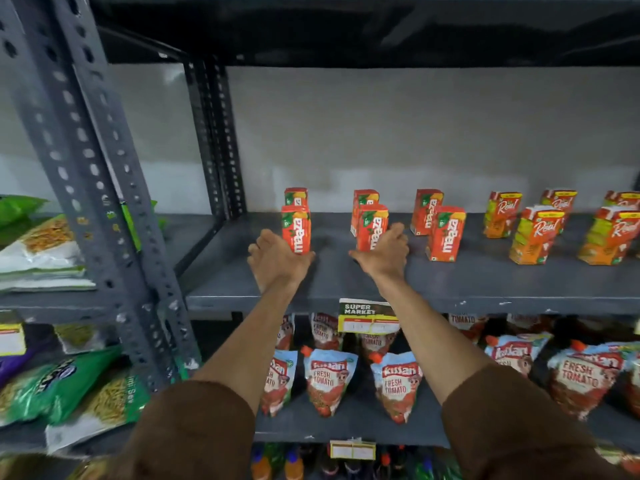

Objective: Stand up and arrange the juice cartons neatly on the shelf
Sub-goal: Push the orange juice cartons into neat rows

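Note:
Six red-orange Maaza juice cartons stand upright on the grey metal shelf [485, 282], in three short columns of two. My left hand [275, 261] is closed round the base of the front left carton [296, 228]; another carton [296, 196] stands right behind it. Around the lower right side of the front middle carton [371, 225] my right hand [386, 252] curls, with a carton [363, 199] behind that one too. The third pair [445, 233] stands free just right of my right hand. Several orange-green Real cartons [535, 235] stand upright further right.
A perforated grey upright post [86, 161] borders the shelf on the left, with snack bags [45, 251] on the neighbouring rack. A price tag [367, 317] hangs from the shelf's front edge. Tomato sauce pouches [327, 379] fill the shelf below, and bottles [294, 462] stand lower still.

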### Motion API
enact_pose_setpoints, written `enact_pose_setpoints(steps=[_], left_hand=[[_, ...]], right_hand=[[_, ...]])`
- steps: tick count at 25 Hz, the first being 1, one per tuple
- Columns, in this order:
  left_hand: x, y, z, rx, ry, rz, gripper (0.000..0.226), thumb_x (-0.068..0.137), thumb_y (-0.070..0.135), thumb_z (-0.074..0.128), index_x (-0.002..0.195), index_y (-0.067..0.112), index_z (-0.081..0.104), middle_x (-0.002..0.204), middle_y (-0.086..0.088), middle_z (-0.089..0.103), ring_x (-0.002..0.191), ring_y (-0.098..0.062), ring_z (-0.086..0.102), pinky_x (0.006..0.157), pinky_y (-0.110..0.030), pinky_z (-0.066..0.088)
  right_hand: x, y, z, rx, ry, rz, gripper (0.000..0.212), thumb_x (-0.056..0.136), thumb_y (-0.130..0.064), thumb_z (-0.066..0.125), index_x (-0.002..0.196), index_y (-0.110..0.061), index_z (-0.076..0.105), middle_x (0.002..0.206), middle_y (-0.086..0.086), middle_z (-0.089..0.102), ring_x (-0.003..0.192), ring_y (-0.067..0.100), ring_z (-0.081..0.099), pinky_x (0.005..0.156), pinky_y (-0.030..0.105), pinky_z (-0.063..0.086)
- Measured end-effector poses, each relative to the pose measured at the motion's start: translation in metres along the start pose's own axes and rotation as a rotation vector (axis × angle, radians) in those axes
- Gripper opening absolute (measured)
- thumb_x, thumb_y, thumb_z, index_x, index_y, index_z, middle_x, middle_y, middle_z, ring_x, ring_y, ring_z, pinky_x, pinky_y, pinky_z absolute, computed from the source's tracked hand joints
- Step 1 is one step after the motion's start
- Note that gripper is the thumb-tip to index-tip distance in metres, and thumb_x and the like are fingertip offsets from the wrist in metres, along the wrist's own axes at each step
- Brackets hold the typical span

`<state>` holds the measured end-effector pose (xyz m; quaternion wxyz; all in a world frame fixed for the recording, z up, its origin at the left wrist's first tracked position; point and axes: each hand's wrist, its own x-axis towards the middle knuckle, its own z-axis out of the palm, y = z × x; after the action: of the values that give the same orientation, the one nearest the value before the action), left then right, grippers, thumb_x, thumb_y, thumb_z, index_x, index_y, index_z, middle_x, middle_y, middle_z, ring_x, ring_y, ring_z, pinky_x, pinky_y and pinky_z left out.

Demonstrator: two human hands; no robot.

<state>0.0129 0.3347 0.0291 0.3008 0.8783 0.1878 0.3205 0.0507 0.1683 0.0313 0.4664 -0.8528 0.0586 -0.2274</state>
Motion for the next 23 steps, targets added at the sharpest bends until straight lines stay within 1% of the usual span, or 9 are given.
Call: enact_pose_setpoints(steps=[2, 6, 13, 18, 23], left_hand=[[-0.0004, -0.0012, 0.0014, 0.024, -0.004, 0.024, 0.081, 0.067, 0.048, 0.082, 0.119, 0.004, 0.040, 0.120, -0.016, 0.053, 0.114, -0.033, 0.047, 0.097, -0.043, 0.038], [-0.0021, -0.0021, 0.0013, 0.048, -0.010, 0.059, 0.079, 0.071, 0.047, 0.079, 0.122, 0.004, 0.038, 0.122, -0.016, 0.050, 0.115, -0.032, 0.047, 0.097, -0.042, 0.037], [-0.0029, -0.0006, 0.0017, 0.045, -0.036, 0.074, 0.076, 0.075, 0.044, 0.077, 0.124, 0.004, 0.035, 0.126, -0.017, 0.047, 0.117, -0.032, 0.045, 0.100, -0.042, 0.035], [-0.0024, -0.0001, 0.0010, 0.050, -0.034, 0.079, 0.075, 0.075, 0.044, 0.077, 0.123, 0.004, 0.036, 0.125, -0.017, 0.048, 0.116, -0.032, 0.045, 0.100, -0.042, 0.035], [-0.0016, -0.0011, 0.0036, 0.054, -0.032, 0.089, 0.076, 0.075, 0.045, 0.077, 0.125, 0.005, 0.035, 0.126, -0.017, 0.048, 0.116, -0.032, 0.045, 0.100, -0.042, 0.036]], right_hand=[[-0.0003, 0.0008, 0.0008, -0.026, 0.004, -0.019, 0.074, 0.068, -0.022, 0.087, 0.121, -0.005, 0.038, 0.127, 0.020, 0.050, 0.121, 0.040, 0.051, 0.096, 0.048, 0.047], [-0.0037, 0.0009, 0.0010, -0.044, -0.019, -0.046, 0.072, 0.073, -0.024, 0.085, 0.124, -0.007, 0.036, 0.128, 0.019, 0.049, 0.123, 0.037, 0.050, 0.099, 0.053, 0.048], [-0.0065, -0.0017, -0.0014, -0.104, -0.040, -0.064, 0.071, 0.079, -0.027, 0.081, 0.129, -0.008, 0.034, 0.132, 0.017, 0.048, 0.127, 0.035, 0.048, 0.102, 0.050, 0.044], [-0.0090, -0.0052, -0.0024, -0.144, -0.053, -0.056, 0.074, 0.082, -0.029, 0.079, 0.134, -0.007, 0.031, 0.136, 0.017, 0.045, 0.130, 0.036, 0.044, 0.104, 0.048, 0.041], [-0.0100, -0.0064, -0.0024, -0.163, -0.051, -0.051, 0.075, 0.083, -0.030, 0.078, 0.135, -0.006, 0.030, 0.137, 0.017, 0.044, 0.130, 0.035, 0.044, 0.104, 0.047, 0.041]])
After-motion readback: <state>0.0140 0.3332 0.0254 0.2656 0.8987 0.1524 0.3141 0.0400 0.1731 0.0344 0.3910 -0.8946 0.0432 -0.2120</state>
